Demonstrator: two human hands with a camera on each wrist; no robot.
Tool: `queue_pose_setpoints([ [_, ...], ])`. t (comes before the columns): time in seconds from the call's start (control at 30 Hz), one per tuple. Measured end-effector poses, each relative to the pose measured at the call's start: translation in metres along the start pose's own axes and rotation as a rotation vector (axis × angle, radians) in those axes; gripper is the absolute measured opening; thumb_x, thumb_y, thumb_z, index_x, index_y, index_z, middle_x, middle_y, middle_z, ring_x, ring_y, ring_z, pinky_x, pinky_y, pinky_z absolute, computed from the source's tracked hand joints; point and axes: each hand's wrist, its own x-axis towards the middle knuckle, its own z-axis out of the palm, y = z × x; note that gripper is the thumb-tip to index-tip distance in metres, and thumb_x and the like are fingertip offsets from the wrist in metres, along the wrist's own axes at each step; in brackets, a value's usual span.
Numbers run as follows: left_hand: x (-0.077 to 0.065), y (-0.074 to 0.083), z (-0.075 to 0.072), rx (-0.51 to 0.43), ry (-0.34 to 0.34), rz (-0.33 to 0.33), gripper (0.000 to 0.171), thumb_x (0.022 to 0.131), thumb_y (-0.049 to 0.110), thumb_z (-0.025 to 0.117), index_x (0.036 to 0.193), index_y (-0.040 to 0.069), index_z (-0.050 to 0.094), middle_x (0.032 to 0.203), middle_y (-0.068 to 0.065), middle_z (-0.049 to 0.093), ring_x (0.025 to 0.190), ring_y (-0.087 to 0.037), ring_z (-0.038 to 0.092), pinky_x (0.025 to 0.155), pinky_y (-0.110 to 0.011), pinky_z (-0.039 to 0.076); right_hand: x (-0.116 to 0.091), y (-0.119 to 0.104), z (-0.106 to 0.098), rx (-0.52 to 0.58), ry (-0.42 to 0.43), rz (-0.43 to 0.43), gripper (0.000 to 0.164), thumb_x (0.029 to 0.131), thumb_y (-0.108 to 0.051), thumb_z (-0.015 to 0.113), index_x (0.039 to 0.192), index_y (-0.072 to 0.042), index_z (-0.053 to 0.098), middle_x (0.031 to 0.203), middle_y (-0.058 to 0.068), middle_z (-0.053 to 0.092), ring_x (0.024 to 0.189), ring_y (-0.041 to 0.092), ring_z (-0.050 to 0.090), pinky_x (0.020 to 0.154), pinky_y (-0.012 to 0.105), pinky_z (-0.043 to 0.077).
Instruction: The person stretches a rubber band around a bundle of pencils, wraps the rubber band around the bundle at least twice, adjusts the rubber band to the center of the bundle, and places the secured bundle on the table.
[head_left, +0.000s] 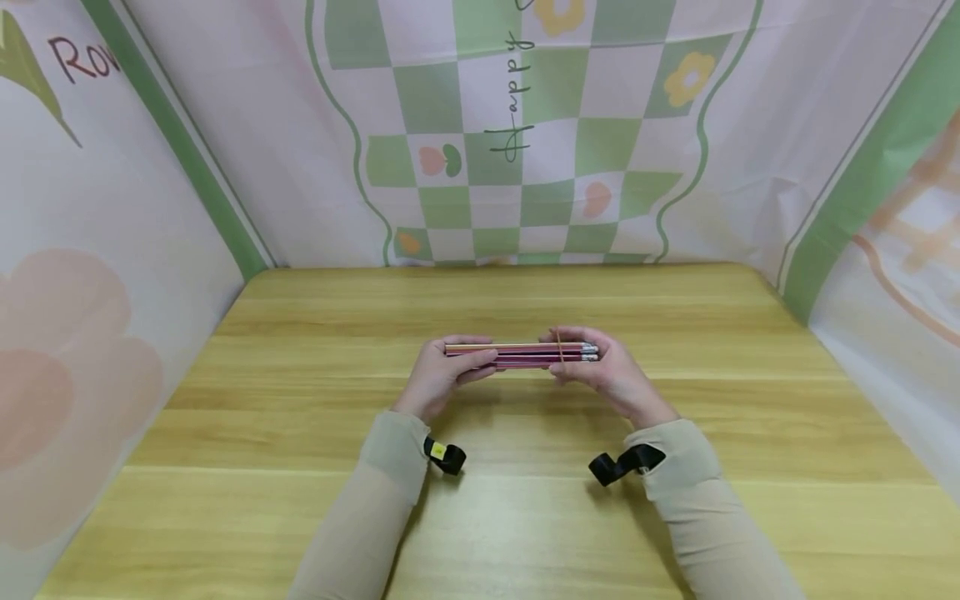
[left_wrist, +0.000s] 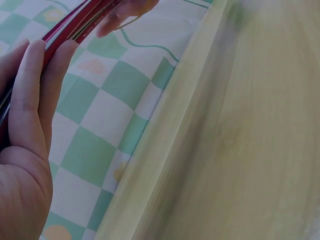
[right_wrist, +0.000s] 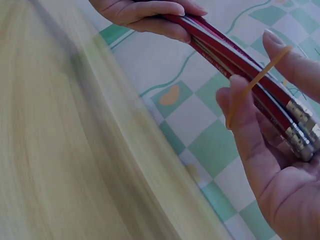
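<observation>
A bundle of several red-striped pencils point(head_left: 517, 350) lies level between both hands, over the middle of the table. My left hand point(head_left: 442, 375) grips its left end, thumb on the near side and fingers on the far side. At the other end, metal ferrules point(right_wrist: 298, 142) and erasers point toward the right palm. An orange rubber band point(right_wrist: 260, 74) crosses the bundle there, stretched between the thumb and a finger of my right hand point(head_left: 611, 371). These digits stand apart on either side of the pencils.
The wooden table point(head_left: 525, 517) extends around both arms. A checked green-and-white cloth point(head_left: 495, 200) hangs behind its back edge, with printed cloth walls at left and right. Black wrist straps point(head_left: 446, 456) stick out inward from the sleeves.
</observation>
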Motion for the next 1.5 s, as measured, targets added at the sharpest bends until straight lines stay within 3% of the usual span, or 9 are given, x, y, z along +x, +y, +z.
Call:
queue_pose_setpoints([
  [0.2,0.0,0.0,-0.001,-0.023,0.007,-0.001,0.041,0.09,-0.008,0.065,0.128,-0.017,0.054,0.109,-0.022,0.069,0.084,-0.025,0.075,0.085,-0.028,0.062,0.0,0.004,-0.003,-0.172,0.024,0.012,0.069,0.079,0.002,0.078,0.141,0.001,0.048,0.129,-0.01,0.061,0.103,0.007,0.065,0.09,0.018,0.058],
  [0.57,-0.001,0.0,0.001,-0.081,-0.006,-0.001,0.037,0.09,-0.005,0.067,0.123,-0.017,0.058,0.104,-0.021,0.07,0.084,-0.028,0.075,0.081,-0.027,0.064,0.004,0.012,-0.009,-0.111,0.07,-0.02,0.057,0.083,0.008,0.07,0.137,0.002,0.054,0.136,-0.005,0.062,0.117,0.005,0.061,0.096,0.019,0.056],
  [0.7,-0.002,0.001,0.007,-0.07,-0.015,-0.011,0.035,0.089,-0.006,0.067,0.121,-0.017,0.06,0.102,-0.018,0.071,0.084,-0.025,0.074,0.081,-0.026,0.064,0.004,0.011,-0.006,-0.126,0.142,-0.006,0.039,0.094,-0.008,0.066,0.129,0.008,0.058,0.134,0.004,0.062,0.118,0.002,0.06,0.097,0.017,0.055],
  [0.8,-0.003,0.0,0.012,-0.059,-0.027,-0.018,0.036,0.09,-0.006,0.066,0.122,-0.018,0.058,0.099,-0.015,0.072,0.083,-0.023,0.074,0.08,-0.026,0.064,0.005,0.009,-0.003,-0.112,0.199,0.075,0.039,0.098,-0.032,0.063,0.12,0.001,0.067,0.121,-0.004,0.07,0.106,-0.002,0.064,0.091,0.013,0.054],
  [0.97,-0.004,-0.001,0.015,-0.102,-0.019,-0.022,0.028,0.091,-0.005,0.064,0.118,-0.015,0.062,0.097,-0.015,0.071,0.079,-0.025,0.075,0.075,-0.022,0.064,0.007,0.009,0.002,0.152,0.162,0.1,0.068,0.1,-0.049,0.051,0.136,0.009,0.05,0.114,-0.009,0.073,0.101,0.004,0.069,0.088,0.017,0.058],
  [1.17,-0.003,-0.002,0.012,-0.2,0.027,-0.03,0.013,0.093,-0.001,0.064,0.104,-0.002,0.071,0.098,-0.017,0.07,0.075,-0.021,0.074,0.069,-0.015,0.062,0.01,0.016,0.007,0.572,0.069,0.053,0.09,0.098,-0.055,0.042,0.155,0.006,0.009,0.148,0.009,0.049,0.115,0.012,0.066,0.099,0.024,0.056],
  [1.33,-0.002,-0.002,0.01,-0.264,0.042,-0.035,0.013,0.095,0.002,0.063,0.106,0.0,0.069,0.1,-0.017,0.07,0.077,-0.023,0.075,0.068,-0.012,0.061,0.011,0.02,0.008,0.635,0.069,0.012,0.085,0.099,-0.043,0.05,0.157,0.001,0.005,0.165,0.016,0.012,0.129,0.011,0.055,0.104,0.027,0.054],
  [1.43,-0.002,-0.002,0.009,-0.289,0.043,-0.04,0.02,0.095,0.002,0.063,0.114,-0.004,0.065,0.101,-0.017,0.071,0.077,-0.024,0.075,0.068,-0.012,0.061,0.009,0.02,0.007,0.605,0.055,-0.028,0.087,0.097,-0.038,0.059,0.156,0.001,0.009,0.166,0.014,0.007,0.147,0.021,0.032,0.106,0.028,0.052],
  [1.5,-0.002,-0.002,0.009,-0.303,0.046,-0.042,0.019,0.096,0.003,0.062,0.114,-0.004,0.065,0.102,-0.017,0.07,0.077,-0.024,0.075,0.067,-0.012,0.061,0.008,0.022,0.005,0.579,0.039,-0.085,0.072,0.097,-0.032,0.061,0.153,-0.002,0.029,0.166,0.011,0.015,0.148,0.023,0.031,0.107,0.029,0.052],
])
